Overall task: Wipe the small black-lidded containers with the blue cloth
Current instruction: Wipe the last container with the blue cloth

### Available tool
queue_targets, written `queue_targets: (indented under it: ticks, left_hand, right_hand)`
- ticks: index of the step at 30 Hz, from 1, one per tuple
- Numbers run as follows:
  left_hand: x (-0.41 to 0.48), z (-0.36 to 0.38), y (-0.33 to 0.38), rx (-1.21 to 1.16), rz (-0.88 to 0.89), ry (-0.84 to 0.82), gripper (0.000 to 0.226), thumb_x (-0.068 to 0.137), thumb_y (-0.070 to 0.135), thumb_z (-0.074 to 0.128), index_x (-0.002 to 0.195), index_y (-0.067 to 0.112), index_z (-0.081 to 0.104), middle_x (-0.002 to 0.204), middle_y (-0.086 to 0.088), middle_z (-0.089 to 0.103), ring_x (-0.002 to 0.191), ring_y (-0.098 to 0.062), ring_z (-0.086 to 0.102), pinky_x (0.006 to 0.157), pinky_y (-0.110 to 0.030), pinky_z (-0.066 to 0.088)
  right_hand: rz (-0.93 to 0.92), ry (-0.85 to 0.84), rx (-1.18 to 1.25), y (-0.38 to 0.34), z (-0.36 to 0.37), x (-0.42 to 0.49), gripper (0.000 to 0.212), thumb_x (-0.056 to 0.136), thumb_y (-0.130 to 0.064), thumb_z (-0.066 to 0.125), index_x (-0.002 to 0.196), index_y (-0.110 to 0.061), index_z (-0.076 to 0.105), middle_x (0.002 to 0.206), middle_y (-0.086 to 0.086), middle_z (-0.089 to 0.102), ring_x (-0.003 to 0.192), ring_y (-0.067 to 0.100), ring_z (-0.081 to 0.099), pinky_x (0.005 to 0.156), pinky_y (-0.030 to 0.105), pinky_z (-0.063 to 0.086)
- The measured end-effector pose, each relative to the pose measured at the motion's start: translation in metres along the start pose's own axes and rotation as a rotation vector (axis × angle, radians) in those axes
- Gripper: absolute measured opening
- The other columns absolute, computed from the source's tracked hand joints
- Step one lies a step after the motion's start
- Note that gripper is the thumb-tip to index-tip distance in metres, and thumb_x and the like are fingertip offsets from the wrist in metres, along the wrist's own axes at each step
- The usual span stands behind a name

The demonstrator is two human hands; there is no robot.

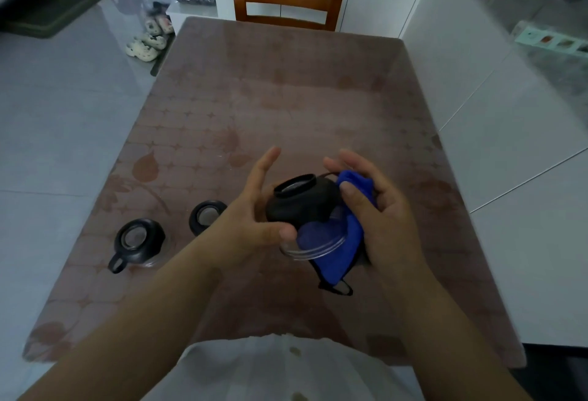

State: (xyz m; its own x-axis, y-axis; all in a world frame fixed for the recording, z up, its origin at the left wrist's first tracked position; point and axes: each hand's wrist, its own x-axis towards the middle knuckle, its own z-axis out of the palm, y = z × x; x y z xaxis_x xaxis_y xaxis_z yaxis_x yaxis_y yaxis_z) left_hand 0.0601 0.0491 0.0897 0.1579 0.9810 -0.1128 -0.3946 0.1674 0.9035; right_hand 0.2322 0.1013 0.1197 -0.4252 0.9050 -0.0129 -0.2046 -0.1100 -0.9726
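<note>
Both hands are up over the near half of the table (286, 89), working on one container (302, 202). With my left hand (254, 209) I steady it from the left: the thumb presses at its lower side, near the clear rim, while the fingers are spread and lifted off it, pointing away from me. It lies tilted on its side in the air, black lid toward the far left, clear bottom toward me.

On the other side my right hand (378, 209) has the cloth (343, 235) bunched in its palm, thumb pressing the blue fabric against the lid, fingers curled round behind. A tail of cloth hangs below the hand, its tip at the table. Something dark sits just under that tail; I cannot tell what it is.

Two more containers stand on the table near its left edge, untouched. One (138, 241), nearer the edge, shows a loop on its lid pointing toward me. Its neighbour (206, 216) stands just beside my left wrist, partly hidden by it.

At the far edge stands a wooden chair (288, 0).
</note>
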Motion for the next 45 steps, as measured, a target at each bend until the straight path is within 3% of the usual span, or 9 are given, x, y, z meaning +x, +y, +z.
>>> queue_targets:
  ticks: [6, 14, 20, 26, 32, 36, 38, 41, 45]
  left_hand:
    - [0.003, 0.016, -0.019, 0.048, -0.108, 0.321, 0.056, 0.063, 0.059, 0.075, 0.105, 0.024, 0.064, 0.101, 0.005, 0.071, 0.102, -0.019, 0.065, 0.092, -0.035, 0.049]
    - [0.009, 0.013, -0.014, 0.223, -0.072, 0.427, 0.079, 0.052, 0.051, 0.084, 0.121, 0.026, 0.056, 0.116, 0.006, 0.067, 0.099, -0.006, 0.067, 0.076, -0.022, 0.055]
    - [0.002, 0.005, 0.005, 0.286, 0.019, 0.248, 0.070, 0.054, 0.034, 0.082, 0.119, 0.030, 0.054, 0.110, 0.015, 0.069, 0.102, -0.003, 0.065, 0.077, -0.016, 0.052]
    - [0.000, 0.011, 0.011, 0.331, 0.047, 0.072, 0.064, 0.069, 0.001, 0.073, 0.125, 0.023, 0.050, 0.113, 0.013, 0.066, 0.106, -0.008, 0.064, 0.079, -0.019, 0.052]
    - [-0.003, 0.017, 0.012, 0.348, 0.013, 0.118, 0.063, 0.078, 0.021, 0.070, 0.133, 0.021, 0.040, 0.125, 0.008, 0.059, 0.113, -0.004, 0.060, 0.087, -0.021, 0.052]
    - [-0.002, 0.031, 0.016, 0.588, -0.068, 0.151, 0.057, 0.072, 0.058, 0.059, 0.122, 0.045, 0.034, 0.139, 0.010, 0.035, 0.117, -0.002, 0.046, 0.095, -0.012, 0.045]
    - [-0.001, 0.033, 0.017, 0.697, -0.082, 0.211, 0.089, 0.051, 0.077, 0.068, 0.126, 0.044, 0.032, 0.140, 0.009, 0.031, 0.120, -0.002, 0.042, 0.094, -0.010, 0.043]
    - [0.001, 0.034, 0.010, 0.728, -0.064, 0.293, 0.134, 0.030, 0.085, 0.067, 0.143, 0.042, 0.010, 0.150, 0.009, 0.030, 0.135, -0.012, 0.036, 0.110, -0.037, 0.038]
    - [0.000, 0.041, 0.012, 0.694, 0.020, 0.327, 0.097, 0.044, 0.071, 0.077, 0.122, 0.034, 0.033, 0.122, 0.019, 0.052, 0.111, 0.000, 0.056, 0.092, -0.021, 0.051]
  right_hand:
    - [-0.087, 0.192, -0.087, 0.000, 0.000, 0.005, 0.035, 0.091, -0.001, 0.051, 0.117, -0.023, 0.055, 0.118, -0.011, 0.064, 0.103, 0.004, 0.064, 0.084, 0.019, 0.053]
    - [-0.086, -0.165, -0.206, 0.003, -0.006, -0.009, 0.054, 0.090, -0.004, 0.049, 0.135, -0.033, 0.037, 0.137, -0.017, 0.051, 0.128, 0.001, 0.045, 0.096, 0.019, 0.046]
    - [0.004, 0.015, 0.032, -0.003, -0.027, 0.002, 0.045, 0.077, -0.033, 0.057, 0.121, -0.029, 0.056, 0.129, -0.011, 0.060, 0.121, 0.006, 0.055, 0.094, 0.022, 0.049]
    - [0.031, -0.176, -0.015, 0.009, 0.000, -0.004, 0.043, 0.092, -0.039, 0.042, 0.131, -0.023, 0.052, 0.133, 0.007, 0.056, 0.124, 0.029, 0.052, 0.104, 0.053, 0.038]
    - [-0.025, -0.012, -0.065, 0.014, 0.004, -0.007, 0.038, 0.096, -0.035, 0.038, 0.128, -0.020, 0.053, 0.128, 0.002, 0.060, 0.116, 0.020, 0.059, 0.095, 0.037, 0.050]
    - [0.009, 0.045, -0.110, 0.021, 0.005, -0.010, 0.041, 0.092, -0.049, 0.039, 0.128, -0.031, 0.052, 0.129, -0.003, 0.059, 0.116, 0.017, 0.059, 0.099, 0.042, 0.048]
    - [0.002, 0.059, -0.137, 0.024, 0.008, -0.012, 0.044, 0.087, -0.058, 0.042, 0.125, -0.038, 0.052, 0.128, -0.004, 0.059, 0.116, 0.017, 0.059, 0.099, 0.045, 0.047]
    - [-0.041, 0.047, -0.156, 0.028, 0.010, -0.012, 0.045, 0.086, -0.059, 0.043, 0.125, -0.040, 0.050, 0.129, -0.005, 0.058, 0.117, 0.015, 0.058, 0.097, 0.039, 0.048]
    - [-0.104, 0.026, -0.169, 0.025, 0.014, -0.010, 0.034, 0.094, -0.036, 0.036, 0.125, -0.034, 0.048, 0.126, -0.010, 0.057, 0.116, 0.007, 0.057, 0.091, 0.023, 0.049]
